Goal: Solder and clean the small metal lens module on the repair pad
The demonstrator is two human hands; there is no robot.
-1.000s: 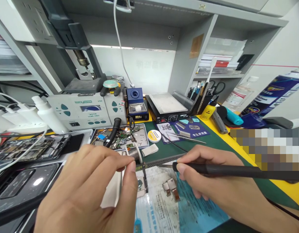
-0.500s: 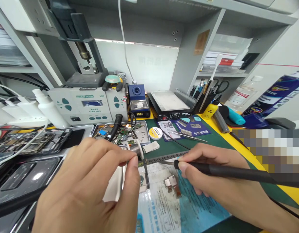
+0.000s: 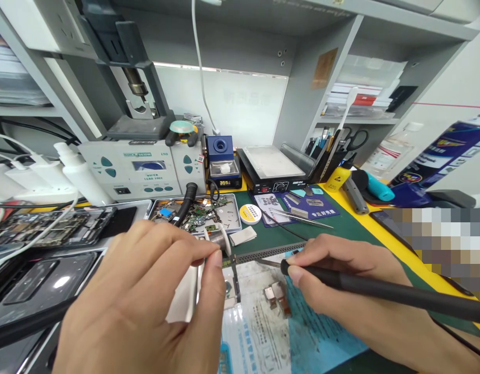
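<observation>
Pinching a thin strand of solder wire between thumb and forefinger, your left hand [image 3: 146,296] sits low over the worktop [image 3: 352,221], just in front of the small solder spool [image 3: 220,240]; the strand itself is too fine to follow. Your right hand [image 3: 341,291] is closed in a pen grip on the black soldering iron [image 3: 380,291], its metal tip [image 3: 263,262] slanting down toward the small circuit board [image 3: 231,278] that lies between both hands on the printed paper sheet [image 3: 263,322]. Two small metal shields [image 3: 277,298] lie just right of the board. Behind, a tray of loose parts [image 3: 195,214] sits near the grey rework station [image 3: 138,169], with the blue soldering station [image 3: 222,163], a black hot plate [image 3: 271,169] and tweezers [image 3: 302,217] further right. An opened phone [image 3: 53,226] lies at the left.
</observation>
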